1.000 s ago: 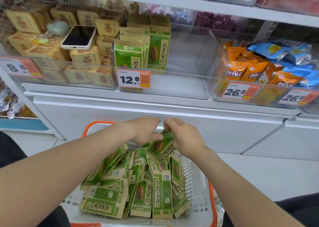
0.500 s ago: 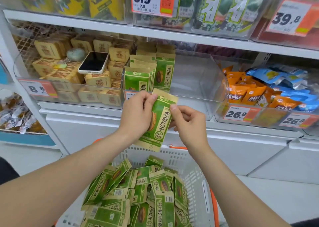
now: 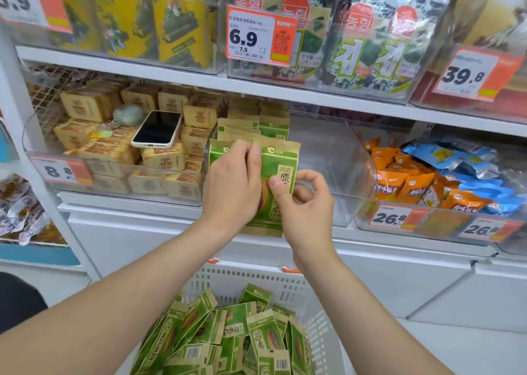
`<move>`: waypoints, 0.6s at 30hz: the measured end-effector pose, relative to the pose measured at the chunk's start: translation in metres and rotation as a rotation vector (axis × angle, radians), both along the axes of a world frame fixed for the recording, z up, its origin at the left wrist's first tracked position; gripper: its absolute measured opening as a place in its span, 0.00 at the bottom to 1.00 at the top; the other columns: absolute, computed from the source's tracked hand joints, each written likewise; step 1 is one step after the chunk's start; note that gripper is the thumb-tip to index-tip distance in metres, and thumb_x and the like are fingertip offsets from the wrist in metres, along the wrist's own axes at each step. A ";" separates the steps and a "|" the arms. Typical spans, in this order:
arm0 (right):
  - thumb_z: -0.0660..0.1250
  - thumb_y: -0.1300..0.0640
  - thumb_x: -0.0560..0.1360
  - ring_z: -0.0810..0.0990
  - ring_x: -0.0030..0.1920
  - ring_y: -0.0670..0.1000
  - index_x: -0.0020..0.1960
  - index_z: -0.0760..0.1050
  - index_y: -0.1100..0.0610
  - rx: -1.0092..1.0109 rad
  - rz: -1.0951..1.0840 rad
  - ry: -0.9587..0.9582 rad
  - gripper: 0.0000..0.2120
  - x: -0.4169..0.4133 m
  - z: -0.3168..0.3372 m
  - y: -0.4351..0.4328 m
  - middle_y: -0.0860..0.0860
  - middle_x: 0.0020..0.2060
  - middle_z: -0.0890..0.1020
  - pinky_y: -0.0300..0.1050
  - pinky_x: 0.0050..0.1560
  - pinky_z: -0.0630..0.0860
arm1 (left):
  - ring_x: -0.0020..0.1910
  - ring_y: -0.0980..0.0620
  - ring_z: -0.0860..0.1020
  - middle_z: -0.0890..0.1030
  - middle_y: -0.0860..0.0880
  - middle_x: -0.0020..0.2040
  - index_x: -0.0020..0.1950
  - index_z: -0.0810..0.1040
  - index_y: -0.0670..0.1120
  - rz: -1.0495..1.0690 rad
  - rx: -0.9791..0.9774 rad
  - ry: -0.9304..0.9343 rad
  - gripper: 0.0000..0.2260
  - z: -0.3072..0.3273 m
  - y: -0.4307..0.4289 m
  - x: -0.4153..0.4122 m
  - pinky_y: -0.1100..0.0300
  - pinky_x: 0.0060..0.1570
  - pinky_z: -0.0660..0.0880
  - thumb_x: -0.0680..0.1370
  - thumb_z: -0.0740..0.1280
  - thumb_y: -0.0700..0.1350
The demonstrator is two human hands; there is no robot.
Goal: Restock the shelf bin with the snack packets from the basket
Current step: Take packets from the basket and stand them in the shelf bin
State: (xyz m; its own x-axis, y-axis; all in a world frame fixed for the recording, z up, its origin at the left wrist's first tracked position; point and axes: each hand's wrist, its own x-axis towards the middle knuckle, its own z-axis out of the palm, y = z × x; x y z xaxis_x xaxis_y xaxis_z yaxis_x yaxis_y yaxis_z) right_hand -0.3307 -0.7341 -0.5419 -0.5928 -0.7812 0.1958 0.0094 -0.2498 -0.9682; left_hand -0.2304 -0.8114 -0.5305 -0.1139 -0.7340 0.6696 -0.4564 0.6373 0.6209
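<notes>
A green and tan snack packet (image 3: 281,161) is held upright in front of the clear shelf bin (image 3: 336,158). My left hand (image 3: 232,186) grips its left edge near the top. My right hand (image 3: 306,206) pinches its right side between thumb and fingers. Behind it, a few matching packets (image 3: 251,126) stand in the bin's left part; the bin's right part holds nothing. Below, the white basket (image 3: 242,280) with orange handles holds several more green packets (image 3: 228,334).
A phone (image 3: 157,129) lies on tan boxes in the bin to the left. Orange and blue bags (image 3: 427,175) fill the bin to the right. Seaweed packs sit on the shelf above, behind price tags (image 3: 259,37).
Both hands lifted one packet out of the basket and raised it to the front of the shelf bin. The view tilted up toward the shelves.
</notes>
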 end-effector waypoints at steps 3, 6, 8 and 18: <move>0.75 0.58 0.79 0.83 0.37 0.46 0.61 0.72 0.58 -0.043 -0.105 -0.030 0.16 -0.017 0.013 -0.019 0.55 0.43 0.87 0.42 0.38 0.77 | 0.55 0.48 0.73 0.73 0.48 0.58 0.56 0.76 0.47 0.084 -0.126 -0.036 0.05 0.005 -0.006 0.002 0.51 0.53 0.71 0.84 0.62 0.46; 0.70 0.59 0.82 0.86 0.43 0.48 0.67 0.69 0.55 -0.020 -0.165 -0.073 0.17 -0.041 0.026 -0.046 0.54 0.47 0.87 0.45 0.44 0.82 | 0.67 0.40 0.69 0.68 0.41 0.73 0.68 0.74 0.47 0.222 -0.192 -0.289 0.20 0.001 -0.017 0.004 0.45 0.61 0.67 0.76 0.68 0.48; 0.67 0.62 0.83 0.86 0.49 0.51 0.71 0.66 0.54 0.026 -0.170 -0.183 0.19 -0.058 0.030 -0.068 0.55 0.52 0.85 0.51 0.53 0.84 | 0.73 0.34 0.65 0.60 0.38 0.79 0.76 0.67 0.47 0.237 -0.128 -0.406 0.33 -0.008 -0.027 0.006 0.39 0.68 0.65 0.73 0.70 0.55; 0.67 0.65 0.82 0.83 0.58 0.54 0.69 0.69 0.52 0.246 -0.100 -0.056 0.19 -0.073 0.023 -0.127 0.53 0.60 0.82 0.57 0.62 0.81 | 0.71 0.34 0.67 0.58 0.39 0.79 0.83 0.51 0.51 0.172 0.127 -0.251 0.48 -0.032 -0.042 0.001 0.40 0.70 0.65 0.71 0.73 0.62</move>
State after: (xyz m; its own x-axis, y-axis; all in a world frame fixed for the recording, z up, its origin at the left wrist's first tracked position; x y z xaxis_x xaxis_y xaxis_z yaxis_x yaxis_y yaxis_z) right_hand -0.4037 -0.8612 -0.5192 -0.6737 -0.7385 -0.0277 0.0513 -0.0094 -0.9986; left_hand -0.2291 -0.8538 -0.5621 -0.1305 -0.8328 0.5379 -0.6994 0.4619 0.5455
